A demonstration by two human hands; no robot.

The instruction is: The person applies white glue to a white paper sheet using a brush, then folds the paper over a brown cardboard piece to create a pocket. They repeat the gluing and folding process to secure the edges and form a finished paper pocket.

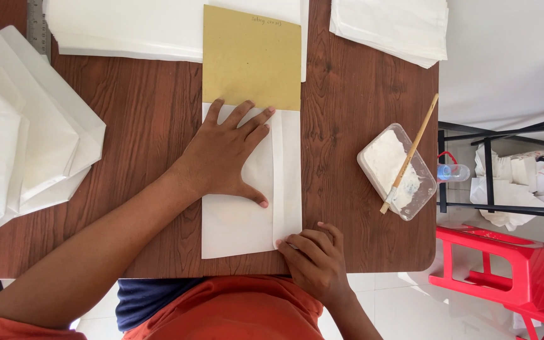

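A white paper sheet point(234, 226) lies on the brown wooden table point(140, 113), folded over a tan cardboard template point(251, 56) that sticks out at its far end. My left hand point(225, 157) lies flat on the paper with fingers spread, pressing it down just below the cardboard. My right hand point(315, 257) rests at the sheet's near right corner, fingertips pinching the edge of a narrow folded flap point(288, 176) that runs along the right side.
A stack of folded white paper bags point(20, 132) sits at the left. White sheet piles lie at the top point(127, 28) and top right point(391, 25). A plastic tub of white paste point(393, 169) with a wooden brush point(412, 151) stands right. Red stool point(505, 264) beside table.
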